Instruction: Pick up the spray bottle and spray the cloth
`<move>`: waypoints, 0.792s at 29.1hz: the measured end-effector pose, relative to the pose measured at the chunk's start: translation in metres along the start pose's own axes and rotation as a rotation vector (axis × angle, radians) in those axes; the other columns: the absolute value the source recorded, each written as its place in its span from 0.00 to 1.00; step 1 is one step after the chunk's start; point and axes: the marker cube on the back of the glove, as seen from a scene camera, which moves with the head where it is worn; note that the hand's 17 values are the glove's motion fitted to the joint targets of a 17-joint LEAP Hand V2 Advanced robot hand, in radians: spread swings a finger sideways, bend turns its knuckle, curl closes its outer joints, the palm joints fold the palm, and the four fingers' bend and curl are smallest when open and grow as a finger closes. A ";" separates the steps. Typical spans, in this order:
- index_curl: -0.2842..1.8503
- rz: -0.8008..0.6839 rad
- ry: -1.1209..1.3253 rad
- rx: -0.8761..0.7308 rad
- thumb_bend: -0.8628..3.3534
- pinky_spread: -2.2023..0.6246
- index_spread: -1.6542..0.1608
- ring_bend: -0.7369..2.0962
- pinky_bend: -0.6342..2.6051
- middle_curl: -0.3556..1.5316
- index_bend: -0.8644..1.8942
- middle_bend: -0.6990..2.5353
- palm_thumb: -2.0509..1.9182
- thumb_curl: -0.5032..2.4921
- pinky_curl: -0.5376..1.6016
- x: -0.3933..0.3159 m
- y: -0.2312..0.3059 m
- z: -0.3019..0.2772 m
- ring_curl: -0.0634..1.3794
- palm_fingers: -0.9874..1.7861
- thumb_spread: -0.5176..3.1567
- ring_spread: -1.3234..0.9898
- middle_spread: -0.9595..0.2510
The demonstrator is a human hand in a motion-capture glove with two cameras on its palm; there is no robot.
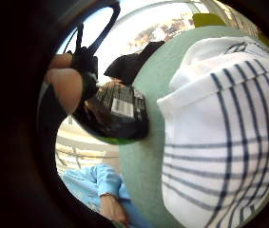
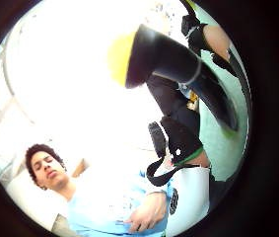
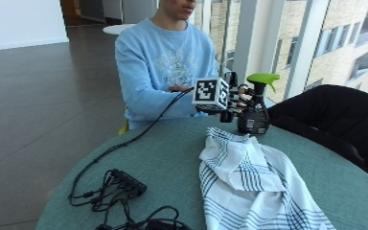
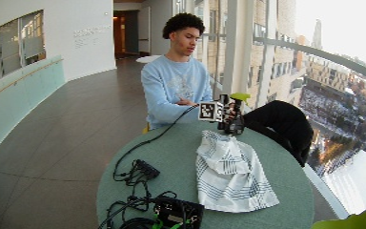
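while the black cable bundle lies idle at the near left of the round green table, the work sits further right. the white cloth with dark blue stripes is spread in loose folds down the middle of the table, its far end bunched up just beside the bottle, which i judge puts it within reach of the spray. at the far side, in front of the seated person, the gloved right hand has its fingers curled round the neck of the dark spray bottle, just under the green trigger head. the bottle stands upright at the cloth's far end; whether its base is on the table or just off it, i cannot tell. the nozzle points right, away from the cloth, so it likely needs turning before spraying. a black chair stands at the far right.
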 end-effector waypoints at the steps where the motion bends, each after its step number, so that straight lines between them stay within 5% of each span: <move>1: 0.27 0.000 0.039 -0.005 0.20 0.79 0.74 0.40 0.29 0.42 0.34 0.29 0.71 0.32 0.43 0.000 0.008 -0.007 0.31 0.67 0.43 0.54 0.71; 13: 0.25 0.135 0.509 0.119 0.20 0.81 0.73 0.40 0.29 0.42 0.35 0.29 0.70 0.30 0.43 0.031 0.149 -0.115 0.30 0.66 0.44 0.55 0.71; 23: 0.25 0.230 0.657 0.166 0.20 0.81 0.73 0.39 0.27 0.42 0.36 0.29 0.70 0.29 0.42 0.062 0.217 -0.152 0.30 0.67 0.44 0.55 0.72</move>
